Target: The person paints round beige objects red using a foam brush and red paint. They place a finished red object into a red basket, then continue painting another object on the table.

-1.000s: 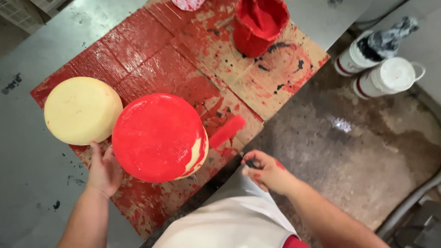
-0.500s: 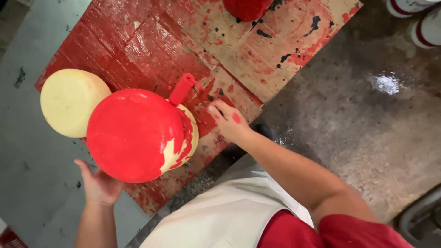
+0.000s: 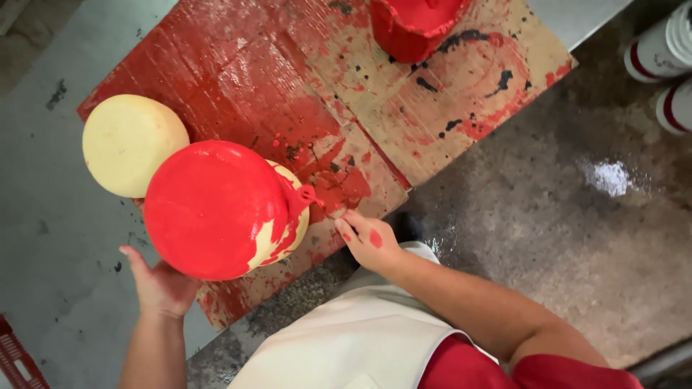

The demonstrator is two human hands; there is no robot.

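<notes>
A round wheel [image 3: 213, 209], coated red on top with pale yellow still showing on its right side, stands tilted on red-stained cardboard [image 3: 303, 86]. My left hand [image 3: 158, 288] grips it from the near lower edge. My right hand [image 3: 367, 241], smeared with red, holds a thin brush [image 3: 308, 196] whose red tip touches the wheel's right side. A second wheel [image 3: 130, 144], plain pale yellow, lies just behind and left of the red one, touching it or nearly so.
A red bucket [image 3: 414, 25] stands at the far edge of the cardboard. The cardboard lies on a grey table [image 3: 43, 216]. White containers [image 3: 659, 50] stand on the wet concrete floor [image 3: 577, 216] at the right. A red crate corner [image 3: 18, 360] shows at bottom left.
My right hand has brought the brush from beside the wheel onto its right side and drawn it lower. My left hand stays under the wheel's near edge.
</notes>
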